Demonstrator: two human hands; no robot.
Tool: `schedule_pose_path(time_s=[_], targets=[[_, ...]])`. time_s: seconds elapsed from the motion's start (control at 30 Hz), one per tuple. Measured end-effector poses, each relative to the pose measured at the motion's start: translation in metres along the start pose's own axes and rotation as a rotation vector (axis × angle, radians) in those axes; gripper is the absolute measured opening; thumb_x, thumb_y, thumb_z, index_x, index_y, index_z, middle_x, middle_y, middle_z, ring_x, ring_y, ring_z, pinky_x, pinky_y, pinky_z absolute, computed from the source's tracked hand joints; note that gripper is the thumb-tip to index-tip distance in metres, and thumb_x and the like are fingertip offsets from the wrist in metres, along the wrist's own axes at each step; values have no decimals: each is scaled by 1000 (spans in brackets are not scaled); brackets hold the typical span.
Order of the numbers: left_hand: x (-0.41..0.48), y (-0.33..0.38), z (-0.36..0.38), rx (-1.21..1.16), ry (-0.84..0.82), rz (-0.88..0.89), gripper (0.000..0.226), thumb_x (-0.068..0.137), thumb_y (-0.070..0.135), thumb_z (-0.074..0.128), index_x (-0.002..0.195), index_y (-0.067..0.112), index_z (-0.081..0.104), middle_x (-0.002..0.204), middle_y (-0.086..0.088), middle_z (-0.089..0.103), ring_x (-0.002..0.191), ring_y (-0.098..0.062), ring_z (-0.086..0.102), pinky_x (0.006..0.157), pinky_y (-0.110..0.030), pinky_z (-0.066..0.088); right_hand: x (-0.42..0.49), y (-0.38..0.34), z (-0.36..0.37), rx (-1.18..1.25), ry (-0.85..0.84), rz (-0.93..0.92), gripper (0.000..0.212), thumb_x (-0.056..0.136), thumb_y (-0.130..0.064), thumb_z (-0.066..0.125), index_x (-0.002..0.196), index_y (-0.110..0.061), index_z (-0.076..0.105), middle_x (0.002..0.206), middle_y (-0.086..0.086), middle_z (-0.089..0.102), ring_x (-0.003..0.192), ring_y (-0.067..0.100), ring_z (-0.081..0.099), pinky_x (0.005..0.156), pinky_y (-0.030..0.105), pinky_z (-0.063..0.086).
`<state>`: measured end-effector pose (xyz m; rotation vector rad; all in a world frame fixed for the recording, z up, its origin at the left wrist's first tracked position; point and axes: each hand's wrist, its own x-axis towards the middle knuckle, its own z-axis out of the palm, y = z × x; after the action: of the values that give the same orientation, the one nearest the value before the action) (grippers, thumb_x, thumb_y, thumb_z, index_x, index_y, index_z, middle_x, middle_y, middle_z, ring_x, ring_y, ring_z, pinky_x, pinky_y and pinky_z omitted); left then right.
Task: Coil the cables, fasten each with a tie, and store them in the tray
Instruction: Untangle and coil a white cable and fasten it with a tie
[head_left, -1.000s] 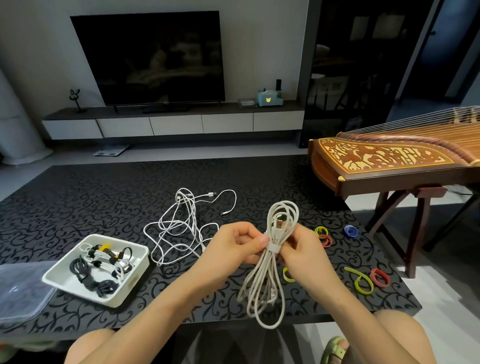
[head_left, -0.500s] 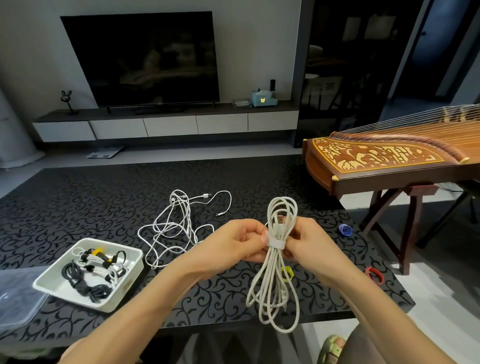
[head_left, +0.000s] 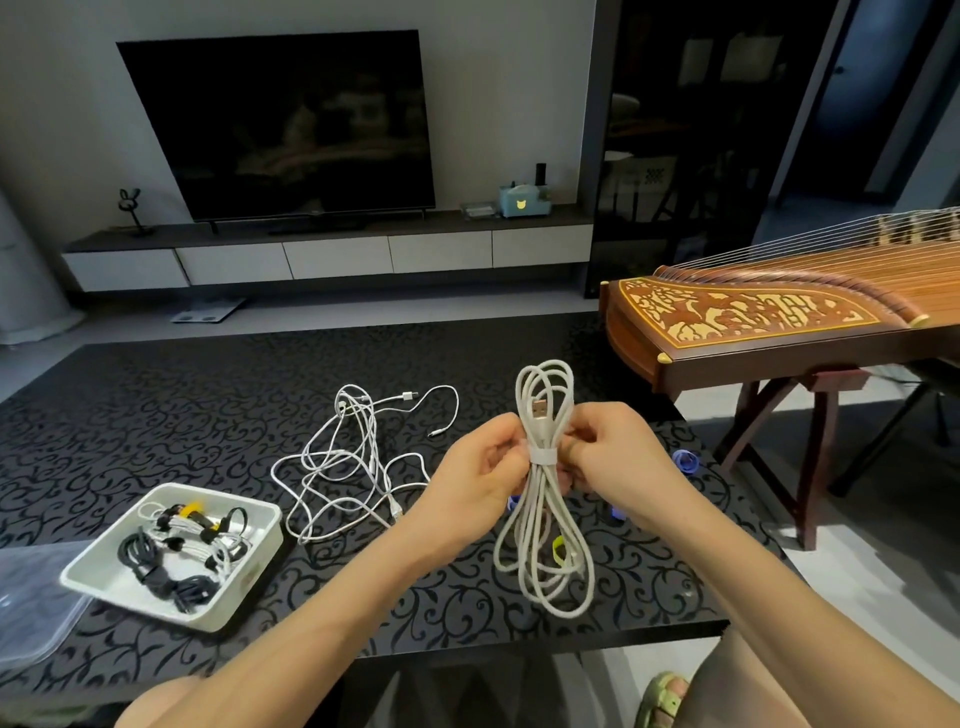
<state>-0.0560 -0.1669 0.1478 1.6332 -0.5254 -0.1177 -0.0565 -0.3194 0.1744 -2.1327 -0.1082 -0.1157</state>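
Above the dark table (head_left: 156, 415), the left hand (head_left: 475, 480) and right hand (head_left: 613, 457) both pinch the coiled white cable (head_left: 545, 519) at its white tie (head_left: 543, 457), right of the tray (head_left: 260, 540).

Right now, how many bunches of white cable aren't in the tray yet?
2. The coiled cable is held between the left hand and right hand. The tangled cable lies on the table, beside the tray; it may be more than one cable.

Left hand (head_left: 480, 467) and right hand (head_left: 615, 457) level, fingers curled round the coiled cable (head_left: 543, 434) between them.
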Motion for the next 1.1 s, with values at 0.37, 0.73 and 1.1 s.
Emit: schedule_pose_path(time_s=[0.37, 0.73, 1.1], targets=[[2, -11, 20, -3, 206, -157, 31, 97, 21, 38, 69, 31, 46, 61, 15, 46, 54, 3, 45, 51, -13, 38, 10, -5, 33, -200, 230, 95, 36, 83, -17, 61, 55, -21, 39, 61, -6, 44, 56, 7, 37, 46, 20, 22], [-10, -14, 11, -12, 406, -93, 18, 99, 19, 48, 90, 5, 54, 63, 8, 55, 44, 2, 46, 46, -10, 37, 7, 7, 22, -208, 109, 91, 40, 91, -21, 60, 60, 4, 59, 54, 14, 59, 45, 13, 48, 50, 25, 38], [-15, -11, 10, 519, 436, -32, 16, 90, 26, 57, 75, 26, 55, 61, 12, 57, 61, -8, 51, 64, -30, 41, -26, -11, 5, 150, -44, 169, 40, 90, -6, 52, 50, -4, 58, 35, -3, 42, 28, 8, 29, 33, 17, 23]])
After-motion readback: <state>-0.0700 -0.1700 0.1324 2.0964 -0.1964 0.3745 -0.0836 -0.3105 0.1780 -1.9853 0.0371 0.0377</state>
